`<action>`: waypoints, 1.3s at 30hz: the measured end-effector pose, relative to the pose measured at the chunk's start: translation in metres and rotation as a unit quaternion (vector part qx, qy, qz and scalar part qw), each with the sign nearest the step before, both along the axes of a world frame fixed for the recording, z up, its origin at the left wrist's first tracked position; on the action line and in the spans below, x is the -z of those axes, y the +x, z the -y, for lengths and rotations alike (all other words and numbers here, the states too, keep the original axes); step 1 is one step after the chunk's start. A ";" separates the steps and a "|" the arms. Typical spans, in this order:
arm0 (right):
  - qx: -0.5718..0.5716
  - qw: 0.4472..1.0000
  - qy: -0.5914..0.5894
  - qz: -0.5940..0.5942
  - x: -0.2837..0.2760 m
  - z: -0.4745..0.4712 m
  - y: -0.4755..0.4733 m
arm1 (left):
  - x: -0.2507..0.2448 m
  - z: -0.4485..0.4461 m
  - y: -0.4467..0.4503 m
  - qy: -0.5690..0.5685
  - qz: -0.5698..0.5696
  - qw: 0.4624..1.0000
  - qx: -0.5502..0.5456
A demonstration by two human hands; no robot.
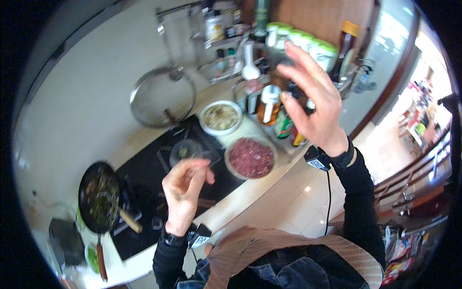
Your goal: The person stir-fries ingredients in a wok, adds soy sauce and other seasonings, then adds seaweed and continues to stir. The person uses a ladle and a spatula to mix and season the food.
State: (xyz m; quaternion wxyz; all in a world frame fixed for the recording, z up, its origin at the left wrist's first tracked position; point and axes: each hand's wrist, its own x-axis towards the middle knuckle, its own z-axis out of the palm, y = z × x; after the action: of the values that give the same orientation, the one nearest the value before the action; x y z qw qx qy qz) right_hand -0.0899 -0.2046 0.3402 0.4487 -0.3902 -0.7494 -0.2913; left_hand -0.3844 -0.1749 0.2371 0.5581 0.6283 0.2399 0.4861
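Observation:
My right hand [314,97] is raised in front of the spice racks and bottles, fingers spread, holding nothing. Over the black gas hob [144,180] is my left hand [186,191], its fingers curled with thumb and fingertips close together; whether something thin is between them cannot be told. Between the hands stand a bowl of chopped raw red meat [251,158] and, behind it, a white bowl of pale food [220,117]. A black wok [99,198] with cooked greens and a wooden-handled utensil [130,221] sits on the hob's left burner.
A glass lid [162,97] leans on the wall behind the hob. Oil and sauce bottles [269,108], green-lidded containers [301,41] and a white spoon [249,65] are at the back right. A plate of chopped greens [93,258] lies beside the wok handle.

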 end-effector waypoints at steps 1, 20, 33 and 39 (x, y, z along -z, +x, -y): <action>-0.062 0.998 -0.033 -0.002 0.006 -0.003 -0.025 | -0.004 0.005 -0.012 0.012 -0.010 1.000 -0.022; -0.538 0.383 -0.679 -0.320 0.073 -0.031 -0.489 | 0.014 0.044 -0.379 0.091 -0.019 0.901 -0.424; -0.494 0.341 -0.741 -0.301 0.098 -0.058 -0.568 | 0.013 0.013 -0.463 0.425 -0.291 0.754 -0.408; -0.304 0.703 -0.641 -0.044 0.085 -0.092 -0.519 | 0.014 -0.015 -0.498 0.302 -0.374 0.791 -0.379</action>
State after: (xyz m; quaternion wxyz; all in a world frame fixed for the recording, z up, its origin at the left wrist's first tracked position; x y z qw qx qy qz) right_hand -0.6087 -0.1130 0.2553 0.1870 -0.3467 -0.8127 0.4294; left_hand -0.8828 -0.1602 0.2230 -0.0220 0.7564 0.4898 0.4330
